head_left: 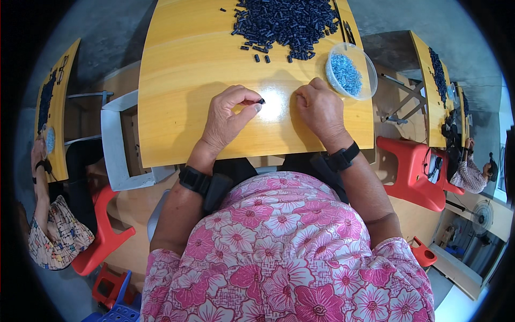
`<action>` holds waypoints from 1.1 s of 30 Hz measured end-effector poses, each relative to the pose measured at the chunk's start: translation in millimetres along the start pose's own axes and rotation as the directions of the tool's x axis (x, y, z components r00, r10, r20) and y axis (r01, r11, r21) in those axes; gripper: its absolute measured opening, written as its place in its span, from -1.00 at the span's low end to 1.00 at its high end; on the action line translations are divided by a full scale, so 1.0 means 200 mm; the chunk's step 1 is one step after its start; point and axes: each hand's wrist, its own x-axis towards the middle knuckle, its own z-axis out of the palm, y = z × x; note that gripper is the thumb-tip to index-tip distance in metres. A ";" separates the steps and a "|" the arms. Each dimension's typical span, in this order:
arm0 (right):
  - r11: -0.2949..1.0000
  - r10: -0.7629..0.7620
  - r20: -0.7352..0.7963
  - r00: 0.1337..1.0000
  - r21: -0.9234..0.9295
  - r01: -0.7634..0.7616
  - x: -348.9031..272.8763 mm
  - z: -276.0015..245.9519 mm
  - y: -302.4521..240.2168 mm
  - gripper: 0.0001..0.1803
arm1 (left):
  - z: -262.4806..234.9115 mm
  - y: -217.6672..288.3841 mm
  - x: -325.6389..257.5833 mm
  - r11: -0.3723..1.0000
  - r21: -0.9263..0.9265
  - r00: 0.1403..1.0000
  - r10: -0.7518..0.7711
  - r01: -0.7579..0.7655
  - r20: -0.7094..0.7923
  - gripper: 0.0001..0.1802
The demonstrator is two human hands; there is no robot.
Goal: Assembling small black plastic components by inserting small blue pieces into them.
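Over a glossy yellow tabletop (188,59) bearing a dark pile (289,24) and a clear tub (373,80), with red chairs (405,169) and other tabletops (60,118) to either side, the left hand (229,114) pinches a small black piece (262,101) nearer than the pile, while the right hand (323,110) curls closed, whether on anything I cannot tell.

Place: small-parts workshop, apparently
Tables (188,64): yellow tops heaped with small dark parts (287,24) (neighbouring ones too)
Bowl (370,75): clear plastic, holding tiny blue pieces (346,75)
Workers: one person (61,233) left, another person (470,176) right
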 end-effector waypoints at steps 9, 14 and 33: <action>0.993 -0.104 -0.002 0.995 -0.056 0.104 -0.03 0.02 -0.03 -0.95 | -0.01 -0.01 -0.02 0.999 0.035 1.000 -0.001 0.001 0.006 -0.92; 0.972 -0.236 -0.015 0.972 0.005 0.236 -0.05 -0.01 -0.03 -0.91 | 0.01 -0.01 -0.01 0.997 0.068 1.000 0.028 -0.028 0.006 -0.93; 0.955 0.052 -0.026 0.998 0.295 -0.042 -0.02 -0.08 0.04 -0.91 | 0.01 0.00 -0.01 0.997 0.073 1.000 0.004 -0.005 0.011 -0.91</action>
